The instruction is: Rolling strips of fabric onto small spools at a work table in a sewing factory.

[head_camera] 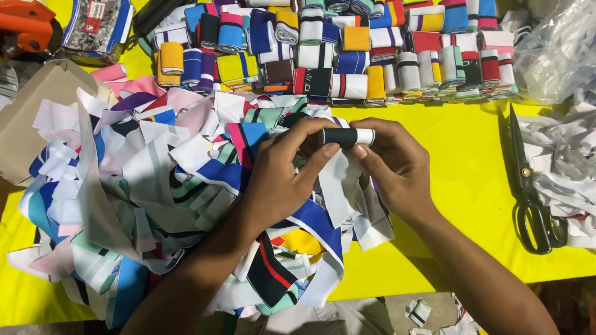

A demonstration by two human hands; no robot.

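Rolling a fabric strip into a tight bundle

Both hands are pinching a small black-and-white roll (347, 136) just above the heap of loose strips (155, 186): left hand (279, 177) fingers are clamping its dark end, right hand (388, 164) fingers its white end. Rolling seems nearly finished; next it likely needs placing among the rolled bundles (347, 56) beyond the heap.
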